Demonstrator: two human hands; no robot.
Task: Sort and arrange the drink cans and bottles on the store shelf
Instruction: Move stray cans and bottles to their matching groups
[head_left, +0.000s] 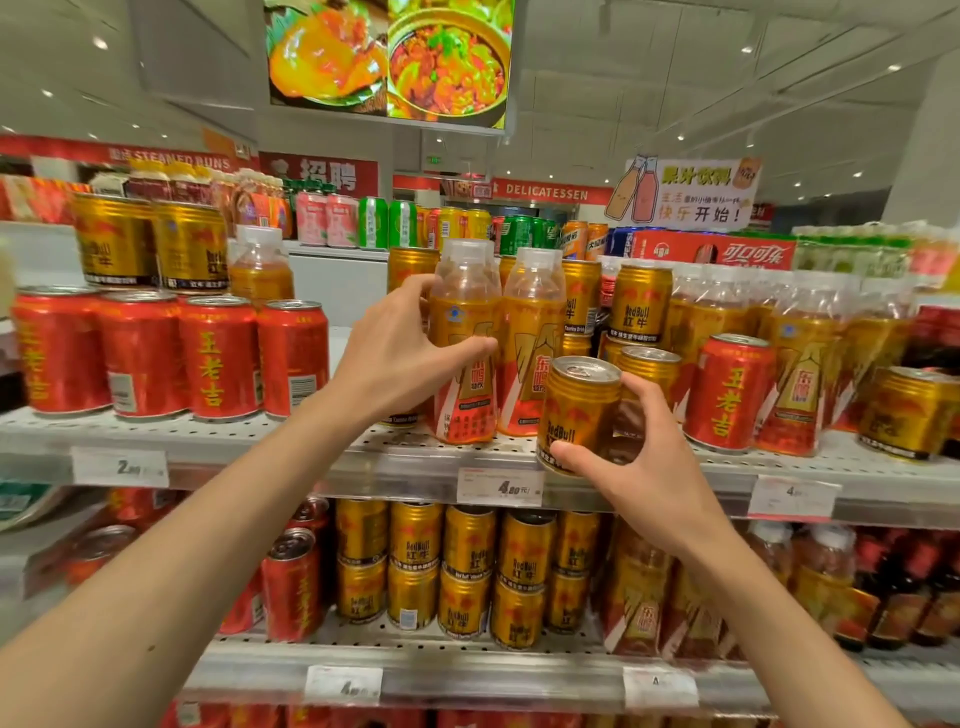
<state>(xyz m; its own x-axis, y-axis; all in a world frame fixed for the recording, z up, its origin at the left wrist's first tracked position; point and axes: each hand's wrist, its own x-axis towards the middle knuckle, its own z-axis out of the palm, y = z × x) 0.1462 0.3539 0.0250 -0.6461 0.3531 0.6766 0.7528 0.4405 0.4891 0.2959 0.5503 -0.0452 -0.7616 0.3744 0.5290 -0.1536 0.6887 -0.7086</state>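
My left hand (400, 353) grips a clear bottle of amber drink with a gold and red label (464, 332), standing on the upper shelf (291, 441). A second bottle of the same kind (530, 338) stands just right of it. My right hand (644, 457) holds a gold Red Bull can (579, 410), tilted, at the shelf's front edge, thumb under its base and fingers round its right side. Behind it stands another gold can (647, 374).
Red herbal tea cans (171, 358) fill the shelf's left, with gold cans (150, 244) stacked on them. Right: one red can (730, 392), several bottles (800, 364), gold cans (909, 415). The lower shelf (467, 660) holds stacked gold cans (467, 566), red cans (291, 587) and bottles.
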